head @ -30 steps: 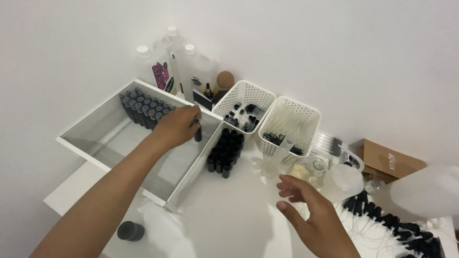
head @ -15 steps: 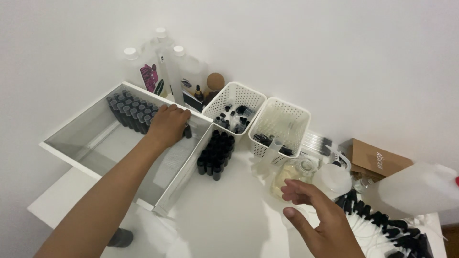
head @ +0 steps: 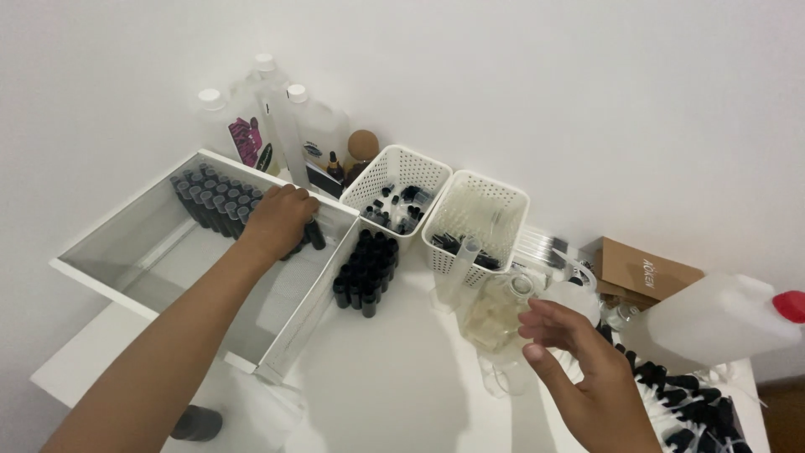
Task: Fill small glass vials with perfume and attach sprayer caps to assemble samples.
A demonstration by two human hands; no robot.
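Small black bottle (head: 315, 236), upright inside the white tray (head: 126, 243) at the near end of the bottle rows (head: 214, 201), lies under the left hand (head: 277, 220), whose fingers curl over it; actual grip cannot be told. Right hand (head: 587, 369) hovers half open and empty beside a clear glass beaker (head: 495, 315). Two white baskets (head: 482, 214) stand behind.

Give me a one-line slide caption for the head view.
Left hand sets small dark bottles into a white tray; right hand hovers open beside a clear beaker.
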